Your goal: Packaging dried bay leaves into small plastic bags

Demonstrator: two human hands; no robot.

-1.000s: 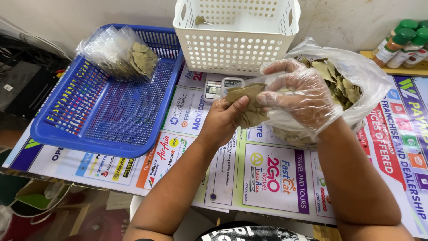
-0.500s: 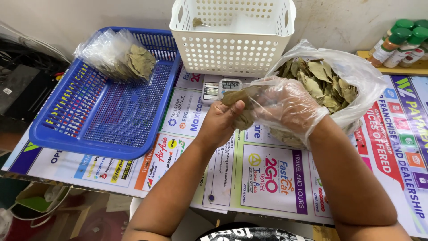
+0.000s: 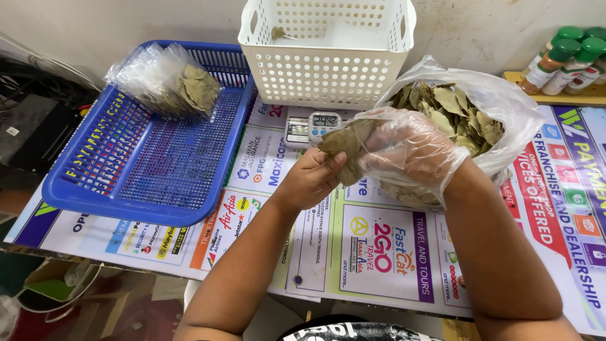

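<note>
Left hand [image 3: 310, 180] fingers pinched on a small bundle of dried leaves [image 3: 344, 144], right hand [image 3: 410, 151] in a clear glove curled around the same bundle, just above the table. Right behind: big bag [image 3: 505, 104] full of leaves. Small scale [image 3: 310, 126] nearby, white basket [image 3: 328, 57] beyond, blue tray [image 3: 151, 164] off left holding a packed leaf bag [image 3: 167, 79].

Small grey digital scale [image 3: 307, 129], partly hidden behind the dried brown leaves [image 3: 346, 146]; green-capped seasoning bottles [image 3: 568, 58] cut off at the right edge.
</note>
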